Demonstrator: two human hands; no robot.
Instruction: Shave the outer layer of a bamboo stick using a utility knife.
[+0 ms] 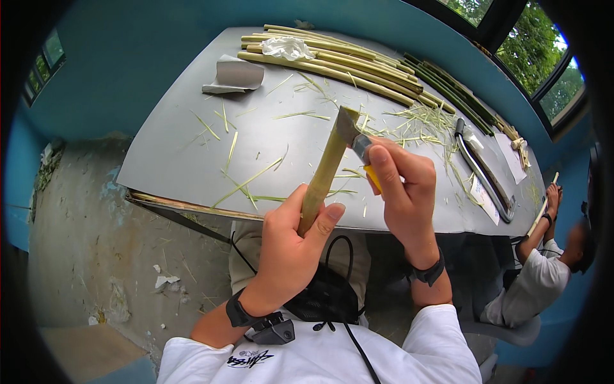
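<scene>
Basically, keep the blade (348, 125) shallow at the top end of the bamboo stalk (325, 176) and push away from the body, with the lower thumb clear of the cut line. Left hand (291, 246) is clenched around the stalk's lower part, holding it tilted up over the counter (192, 153) edge. Right hand (400, 185) is closed on the yellow-handled knife, blade touching the stalk tip.

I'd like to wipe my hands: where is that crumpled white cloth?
In the head view, the crumpled white cloth lies at the far side of the grey table, on top of the row of pale stalks, just right of a folded grey sheet.
</scene>
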